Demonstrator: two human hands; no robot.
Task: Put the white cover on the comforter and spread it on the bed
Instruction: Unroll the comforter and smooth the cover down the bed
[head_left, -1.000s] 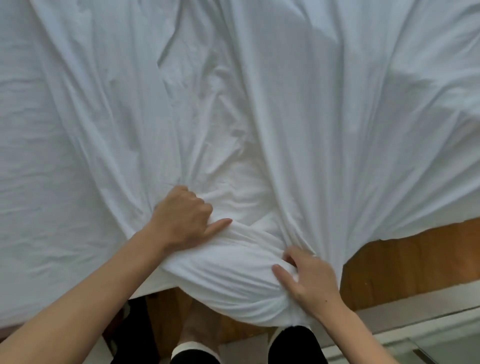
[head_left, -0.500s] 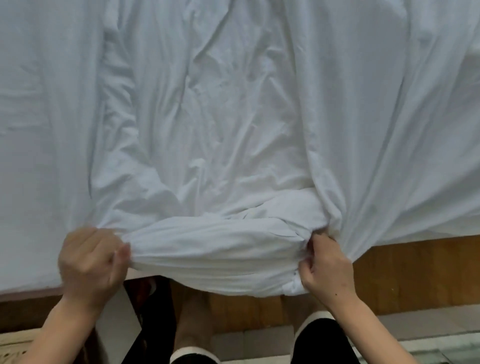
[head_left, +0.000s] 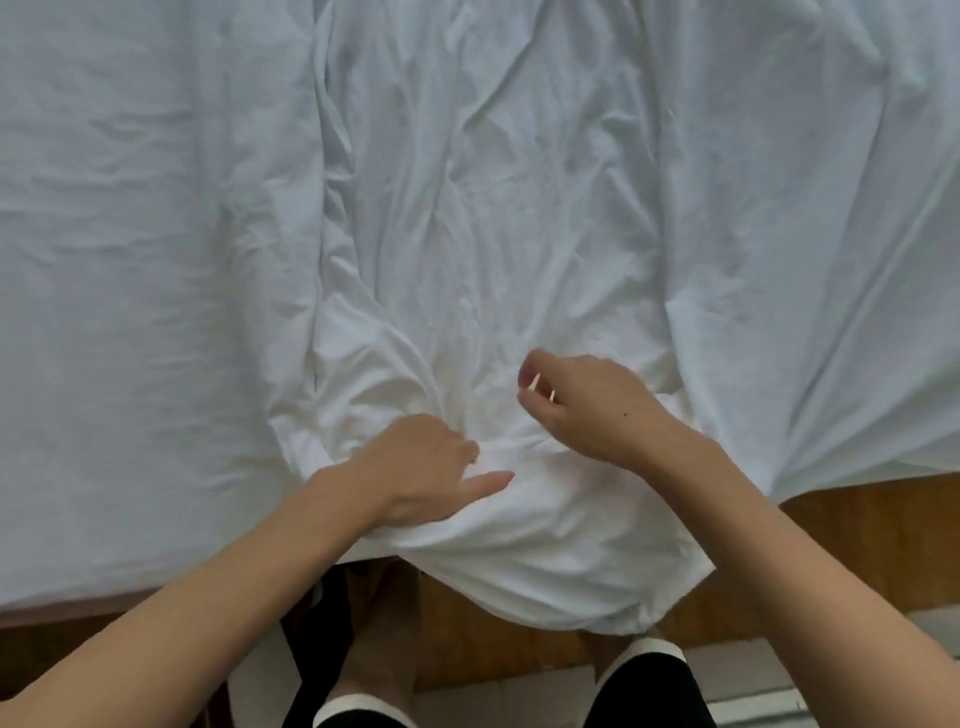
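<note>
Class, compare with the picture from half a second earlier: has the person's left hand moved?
Yes. The left hand has come in from the bed's near edge toward the right hand, onto the bunched cover.
</note>
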